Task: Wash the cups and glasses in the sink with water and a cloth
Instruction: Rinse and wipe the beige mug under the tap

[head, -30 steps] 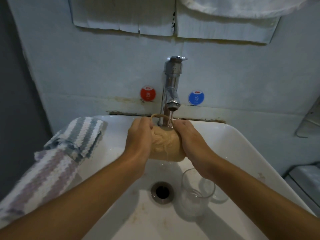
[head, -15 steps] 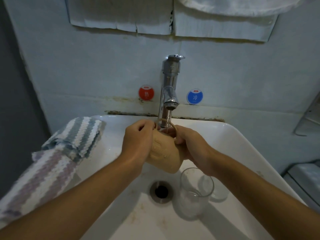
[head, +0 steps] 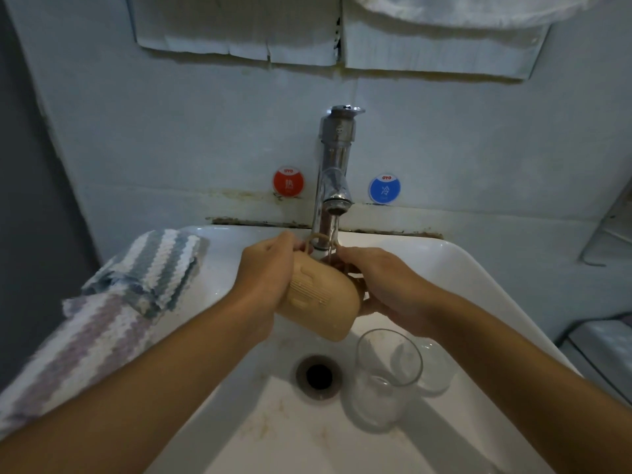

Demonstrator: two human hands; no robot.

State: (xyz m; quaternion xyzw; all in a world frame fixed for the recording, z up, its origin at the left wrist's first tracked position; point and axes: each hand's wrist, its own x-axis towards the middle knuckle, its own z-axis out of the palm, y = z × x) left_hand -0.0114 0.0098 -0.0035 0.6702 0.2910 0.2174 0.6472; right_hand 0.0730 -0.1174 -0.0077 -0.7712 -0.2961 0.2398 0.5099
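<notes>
The striped cloth (head: pixel 136 295) lies untouched on the sink's (head: pixel 478 268) left rim. The left hand (head: pixel 263 278) and right hand (head: pixel 386 289) grip the tan cup (head: pixel 318 302), now tipped further under the tap (head: pixel 333 186): rinsing. A clear glass (head: pixel 383 378) waits near the drain. Red and blue stickers read "OYO".

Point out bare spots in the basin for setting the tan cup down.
Free: basin floor left of the drain, below the left hand; also the near strip in front of the drain. Crowded: right of the drain, where two glasses stand under the right hand. Striped cloth covers the left rim.
</notes>
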